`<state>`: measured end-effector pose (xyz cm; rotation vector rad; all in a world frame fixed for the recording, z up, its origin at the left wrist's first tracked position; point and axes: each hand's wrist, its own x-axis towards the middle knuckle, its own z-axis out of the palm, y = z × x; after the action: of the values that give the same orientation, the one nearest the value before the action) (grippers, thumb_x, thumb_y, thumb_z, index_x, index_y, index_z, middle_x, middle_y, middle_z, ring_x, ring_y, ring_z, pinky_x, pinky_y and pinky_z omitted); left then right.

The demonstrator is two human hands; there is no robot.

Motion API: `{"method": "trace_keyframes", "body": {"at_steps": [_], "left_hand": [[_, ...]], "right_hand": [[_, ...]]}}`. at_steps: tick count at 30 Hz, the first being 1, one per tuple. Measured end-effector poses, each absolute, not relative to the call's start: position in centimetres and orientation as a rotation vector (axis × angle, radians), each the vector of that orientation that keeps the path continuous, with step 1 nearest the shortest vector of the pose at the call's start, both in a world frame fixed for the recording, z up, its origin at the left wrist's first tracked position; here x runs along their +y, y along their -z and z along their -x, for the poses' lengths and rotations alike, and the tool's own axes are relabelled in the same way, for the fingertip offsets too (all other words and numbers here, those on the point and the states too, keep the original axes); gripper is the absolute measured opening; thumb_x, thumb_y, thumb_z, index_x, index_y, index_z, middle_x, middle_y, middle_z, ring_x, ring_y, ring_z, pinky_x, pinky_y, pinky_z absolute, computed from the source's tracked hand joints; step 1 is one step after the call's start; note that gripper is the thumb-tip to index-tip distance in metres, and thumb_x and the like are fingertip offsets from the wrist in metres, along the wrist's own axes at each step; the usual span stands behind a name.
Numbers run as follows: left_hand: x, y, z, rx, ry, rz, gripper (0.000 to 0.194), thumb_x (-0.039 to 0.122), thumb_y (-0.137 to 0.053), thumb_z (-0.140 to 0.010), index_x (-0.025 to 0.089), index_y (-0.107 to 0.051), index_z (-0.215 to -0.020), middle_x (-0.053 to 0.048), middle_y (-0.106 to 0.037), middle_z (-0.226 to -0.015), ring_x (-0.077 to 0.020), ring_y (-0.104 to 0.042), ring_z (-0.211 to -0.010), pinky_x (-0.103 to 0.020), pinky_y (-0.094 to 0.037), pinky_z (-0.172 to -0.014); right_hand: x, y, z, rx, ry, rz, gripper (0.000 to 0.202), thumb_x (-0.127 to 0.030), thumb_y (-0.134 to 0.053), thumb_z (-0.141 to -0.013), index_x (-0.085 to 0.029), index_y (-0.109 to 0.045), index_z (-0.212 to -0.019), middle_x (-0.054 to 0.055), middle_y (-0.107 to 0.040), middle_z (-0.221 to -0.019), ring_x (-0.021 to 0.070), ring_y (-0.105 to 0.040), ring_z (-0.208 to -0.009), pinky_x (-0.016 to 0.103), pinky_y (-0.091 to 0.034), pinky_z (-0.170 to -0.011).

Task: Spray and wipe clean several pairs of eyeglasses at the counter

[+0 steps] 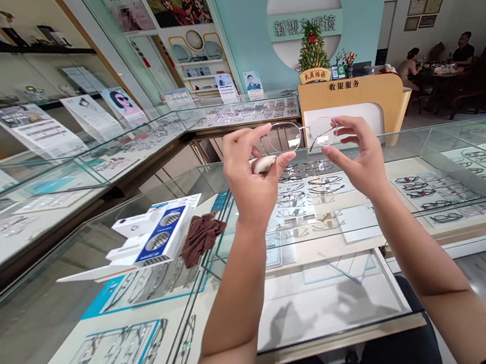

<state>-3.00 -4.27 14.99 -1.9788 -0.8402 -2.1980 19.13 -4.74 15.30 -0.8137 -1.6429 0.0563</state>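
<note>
A pair of thin-rimmed round eyeglasses (pixel 286 137) is held up above the glass counter, lenses upright. My left hand (pixel 251 174) pinches the left side of the frame between thumb and fingers. Tucked in that same palm is a small whitish pad-like thing (pixel 264 165), whose kind I cannot make out. At the other end, my right hand (pixel 358 153) grips the right side near the hinge, thumb below and fingers above. One temple arm slants down behind the right lens. Below both hands lies an open white drawer (pixel 288 317) with their shadows in it.
On the glass counter to the left are a blue-and-white box (pixel 161 236) and a crumpled brown cloth (pixel 202 237). Eyeglass frames (pixel 421 186) fill the display cases. A wooden cashier desk (pixel 354 98) with a plant (pixel 313 49) stands ahead. Two people sit at a table far right.
</note>
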Motion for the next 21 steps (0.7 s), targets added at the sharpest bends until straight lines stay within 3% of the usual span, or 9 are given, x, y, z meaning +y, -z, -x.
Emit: {"method": "trace_keyframes", "body": {"at_steps": [8, 13, 21], "left_hand": [[-2.9, -14.3, 3.6, -0.93, 2.227, 1.951, 0.05, 0.056, -0.091, -0.082, 0.036, -0.075, -0.124, -0.008, -0.066, -0.125, -0.0147, -0.059, -0.08, -0.032, -0.055, -0.071], [-1.5, -13.5, 3.6, -0.909, 2.248, 1.93, 0.051, 0.06, -0.088, -0.083, 0.037, -0.075, -0.126, -0.007, -0.07, -0.126, -0.0132, -0.058, -0.075, -0.031, -0.053, -0.07], [-0.1, -12.5, 3.2, -0.867, 2.302, 2.028, 0.062, 0.069, -0.083, -0.083, 0.034, -0.072, -0.133, -0.007, -0.069, -0.132, -0.014, -0.062, -0.085, -0.028, -0.055, -0.076]], "right_hand": [[-5.2, -14.9, -17.9, -1.584, 0.096, 0.797, 0.045, -0.047, -0.07, -0.096, -0.036, -0.061, -0.139, 0.01, -0.067, -0.135, 0.0325, -0.066, -0.12, 0.055, -0.061, -0.098], [-5.7, -14.8, -17.5, -1.59, 0.171, 0.819, 0.046, -0.045, -0.067, -0.099, -0.036, -0.059, -0.144, 0.012, -0.064, -0.14, 0.037, -0.059, -0.134, 0.06, -0.058, -0.105], [-6.0, -14.4, -17.1, -1.594, 0.432, 0.848, 0.045, -0.046, -0.059, -0.105, -0.031, -0.055, -0.148, 0.015, -0.064, -0.139, 0.0353, -0.062, -0.133, 0.058, -0.059, -0.104]]}}
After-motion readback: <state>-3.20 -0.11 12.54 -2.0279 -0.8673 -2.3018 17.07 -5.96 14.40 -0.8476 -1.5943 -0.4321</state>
